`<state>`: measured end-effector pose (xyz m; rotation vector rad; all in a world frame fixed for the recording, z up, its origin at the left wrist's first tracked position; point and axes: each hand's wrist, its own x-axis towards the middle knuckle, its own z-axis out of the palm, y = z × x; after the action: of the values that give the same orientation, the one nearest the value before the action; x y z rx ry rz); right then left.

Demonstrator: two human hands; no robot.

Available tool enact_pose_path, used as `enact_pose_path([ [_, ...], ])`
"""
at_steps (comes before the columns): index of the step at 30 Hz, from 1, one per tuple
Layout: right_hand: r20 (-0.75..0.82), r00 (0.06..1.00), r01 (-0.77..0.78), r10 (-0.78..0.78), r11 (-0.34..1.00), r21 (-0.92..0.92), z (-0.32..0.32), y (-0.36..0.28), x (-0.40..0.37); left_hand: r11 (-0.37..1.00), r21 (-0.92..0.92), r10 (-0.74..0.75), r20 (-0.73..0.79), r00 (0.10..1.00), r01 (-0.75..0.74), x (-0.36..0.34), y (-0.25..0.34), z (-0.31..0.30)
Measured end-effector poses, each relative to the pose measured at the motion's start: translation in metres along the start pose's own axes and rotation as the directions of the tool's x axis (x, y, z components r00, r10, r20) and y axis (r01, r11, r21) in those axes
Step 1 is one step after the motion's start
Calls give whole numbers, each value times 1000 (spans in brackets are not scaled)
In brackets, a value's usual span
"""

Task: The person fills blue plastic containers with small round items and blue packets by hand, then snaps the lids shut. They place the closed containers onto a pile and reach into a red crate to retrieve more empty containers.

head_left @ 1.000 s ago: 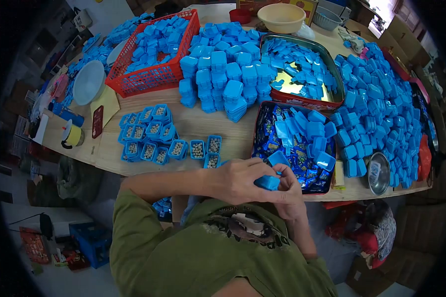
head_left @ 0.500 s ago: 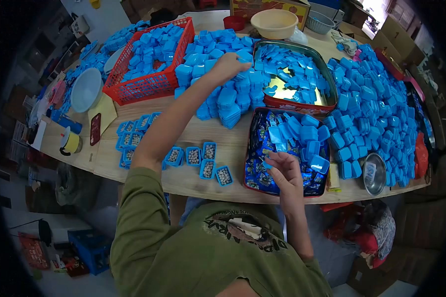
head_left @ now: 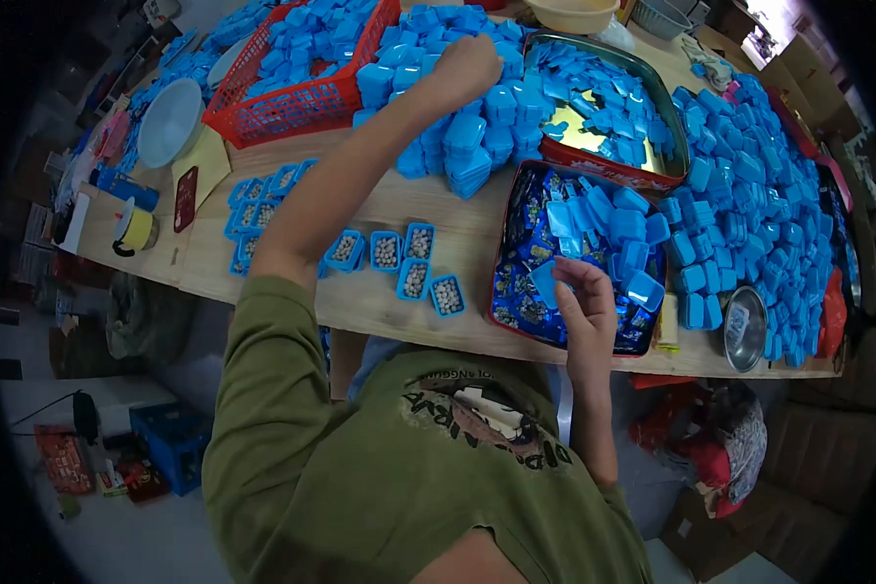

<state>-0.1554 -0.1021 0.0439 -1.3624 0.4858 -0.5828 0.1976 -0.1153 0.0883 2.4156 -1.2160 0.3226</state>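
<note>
My left hand (head_left: 467,70) reaches over a pile of small blue plastic boxes (head_left: 467,141). Its fingers are curled downward, and whatever they grip is hidden. Near my body, my right hand (head_left: 588,297) pinches a thin, flat blue plastic lid (head_left: 544,283) between thumb and fingers. Beneath it lies a red-rimmed tin (head_left: 493,313) with dark blue printed packets (head_left: 523,310) and loose blue plastic pieces (head_left: 628,226). Left of this tin, several blue boxes filled with pale round pellets (head_left: 415,279) stand on the wooden table (head_left: 360,316).
A second tin (head_left: 608,173) of flat blue pieces stands behind. Right of it spreads a large heap of blue boxes (head_left: 740,209), with a metal bowl (head_left: 745,331) in front. At the left are a red basket (head_left: 297,119), a pale bowl (head_left: 170,124) and a yellow mug (head_left: 138,230).
The view has tilted, so the table appears higher. My left hand has moved slightly farther over the box pile. In my right hand the blue lid now shows its flat face.
</note>
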Motion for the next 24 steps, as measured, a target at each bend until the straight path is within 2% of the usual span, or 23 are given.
enact_pose_path([
  [1,5,1000,-10,10,1000,-2,-1,3,0,997,62,39,-52,998,-35,-7,3,-5],
  [2,35,997,78,-73,981,-175,-3,6,1,990,124,82,-101,992,-69,-14,7,-10],
  [3,79,986,166,-148,926,-338,-4,8,1,990,122,75,-95,993,-63,-27,12,-19],
  [4,79,987,158,-140,928,-338,-2,6,1,984,51,177,-125,976,-172,-47,17,-32],
  [5,187,947,319,-259,806,-499,2,-1,2,959,-16,276,-162,947,-283,-69,21,-44],
  [6,313,883,469,-349,631,-618,4,-4,2,945,-160,290,0,957,-286,-92,22,-56],
  [7,310,885,465,-346,634,-618,5,-3,2,918,-299,318,158,935,-261,-118,21,-68],
  [9,291,893,449,-343,646,-618,5,0,4,851,-406,476,331,815,-332,-171,11,-81],
  [10,288,894,447,-343,643,-621,4,3,5,859,-400,471,377,797,-319,-196,7,-84],
  [12,77,943,305,-325,746,-592,-3,9,8,855,-408,486,414,770,-321,-234,-2,-76],
  [14,34,933,293,-359,700,-651,-10,10,14,942,-237,328,498,803,-238,-263,-11,-57],
  [15,8,919,288,-393,660,-694,-13,10,19,936,-249,342,492,801,-247,-271,-10,-50],
  [16,35,892,312,-451,555,-771,-15,11,23,944,-231,316,440,840,-234,-277,-10,-44],
  [17,31,891,307,-453,550,-776,-18,12,24,953,-212,287,389,875,-218,-281,-12,-40],
  [19,46,897,270,-439,464,-844,-23,15,27,948,-232,292,364,884,-218,-284,-15,-33],
  [24,34,897,244,-441,429,-870,-35,20,25,937,-297,279,327,903,-182,-284,-16,-34],
])
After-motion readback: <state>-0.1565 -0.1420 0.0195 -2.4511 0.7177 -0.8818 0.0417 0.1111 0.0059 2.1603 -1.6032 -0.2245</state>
